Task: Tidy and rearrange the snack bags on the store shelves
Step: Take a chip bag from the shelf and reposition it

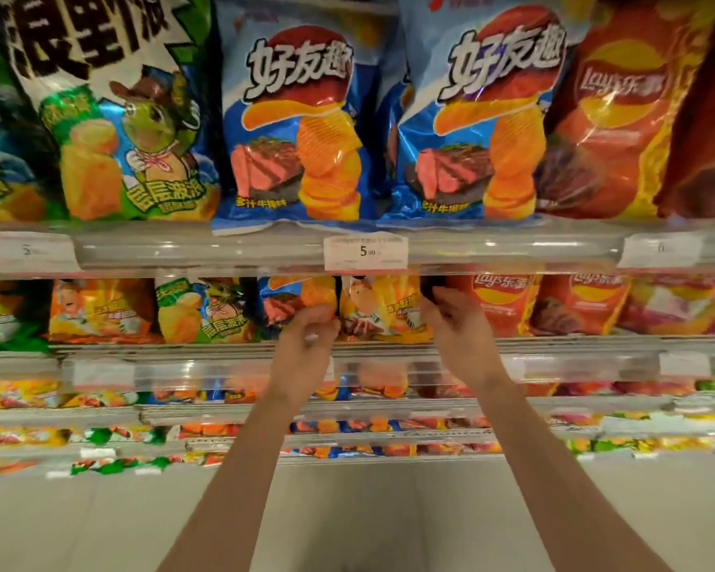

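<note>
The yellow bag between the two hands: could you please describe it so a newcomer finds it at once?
Find the price tag reading 5 on the top shelf rail. Directly beneath it stands the yellow bag, the only yellow one between a blue steak bag and a red Lay's bag.

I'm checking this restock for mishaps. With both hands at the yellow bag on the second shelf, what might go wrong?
1. The left hand also touches the blue steak bag; pulling the yellow bag may drag it off.
2. The right hand sits against the red Lay's bag, which could tip.
3. The price tag just above could get knocked.
</note>
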The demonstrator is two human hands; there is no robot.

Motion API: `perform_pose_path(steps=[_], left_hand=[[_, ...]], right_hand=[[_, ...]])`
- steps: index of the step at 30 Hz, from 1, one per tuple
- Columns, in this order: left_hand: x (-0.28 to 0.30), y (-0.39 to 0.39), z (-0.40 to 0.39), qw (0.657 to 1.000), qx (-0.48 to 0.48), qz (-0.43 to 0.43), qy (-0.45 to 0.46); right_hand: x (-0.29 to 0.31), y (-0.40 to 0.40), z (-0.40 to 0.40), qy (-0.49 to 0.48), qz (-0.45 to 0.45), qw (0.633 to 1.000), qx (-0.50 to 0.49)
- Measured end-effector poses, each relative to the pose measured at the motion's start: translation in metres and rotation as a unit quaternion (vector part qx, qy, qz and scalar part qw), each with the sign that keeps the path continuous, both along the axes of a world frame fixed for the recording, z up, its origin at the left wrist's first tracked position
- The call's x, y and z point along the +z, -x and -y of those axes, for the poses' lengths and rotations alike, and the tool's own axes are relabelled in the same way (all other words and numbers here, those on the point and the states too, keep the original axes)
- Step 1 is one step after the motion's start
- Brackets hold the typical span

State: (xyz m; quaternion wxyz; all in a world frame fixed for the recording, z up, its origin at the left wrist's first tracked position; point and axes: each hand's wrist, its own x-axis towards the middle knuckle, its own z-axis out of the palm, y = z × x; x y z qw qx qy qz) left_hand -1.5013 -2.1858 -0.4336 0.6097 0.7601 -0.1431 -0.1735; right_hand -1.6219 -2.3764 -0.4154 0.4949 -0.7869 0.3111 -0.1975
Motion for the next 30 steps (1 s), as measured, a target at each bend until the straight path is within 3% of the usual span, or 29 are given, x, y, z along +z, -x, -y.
perform_pose_path(steps=[3, 8, 17, 30], left_hand=[[-0.004, -0.003, 0.021, 0.999, -0.03, 0.03, -0.01], [-0.01, -0.005, 0.035, 0.996, -0.048, 0.057, -0.05], [0.019, -0.005, 0.031, 0.998, -0.018, 0.061, 0.011], [0.012, 0.017, -0.008, 0.997, -0.06, -0.042, 0.02]], right_hand=[[-0.009, -0.015, 0.002, 0.022, -0.038, 0.998, 0.039], [-0.017, -0.024, 0.005, -0.028, -0.048, 0.998, 0.042], [0.006, -0.025, 0.014, -0.076, -0.017, 0.996, 0.036], [0.01, 0.023, -0.021, -0.176, -0.097, 0.971, 0.126]])
